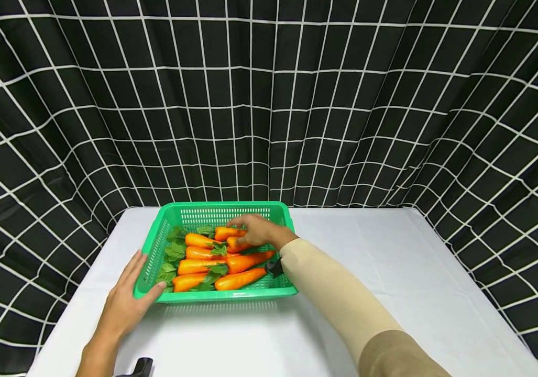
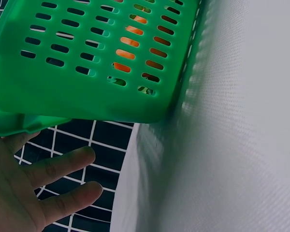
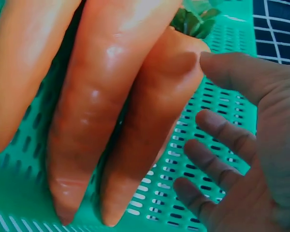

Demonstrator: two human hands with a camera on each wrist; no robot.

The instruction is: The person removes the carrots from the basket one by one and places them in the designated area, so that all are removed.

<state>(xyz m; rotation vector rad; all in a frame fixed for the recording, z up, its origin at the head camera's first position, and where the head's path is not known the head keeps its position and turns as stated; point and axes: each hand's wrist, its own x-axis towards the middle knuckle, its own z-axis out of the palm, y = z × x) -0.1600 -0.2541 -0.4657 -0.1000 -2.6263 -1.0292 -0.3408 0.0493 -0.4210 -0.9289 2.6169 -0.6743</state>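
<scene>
A green plastic basket [image 1: 217, 296] with slotted walls holds several orange carrots [image 1: 250, 261] with leafy green tops [image 1: 173, 252]. My left hand [image 1: 124, 301] rests at its near left corner, thumb over the rim and the other fingers along the outside. In the left wrist view, two straight fingers of that hand [image 2: 53, 188] stand spread below the rim, apart from the basket wall [image 2: 48, 96]. Inside the basket's far right part is my right hand [image 1: 261, 230]. The right wrist view has its thumb [image 3: 227, 67] against the top of a carrot [image 3: 152, 101], the other fingers loosely bent beside it.
The basket stands on a table with a white cloth [image 1: 368, 251], towards its left side. Black curtains with a white grid [image 1: 269, 104] close off the back and both sides. A small black object [image 1: 142, 366] shows near the left forearm.
</scene>
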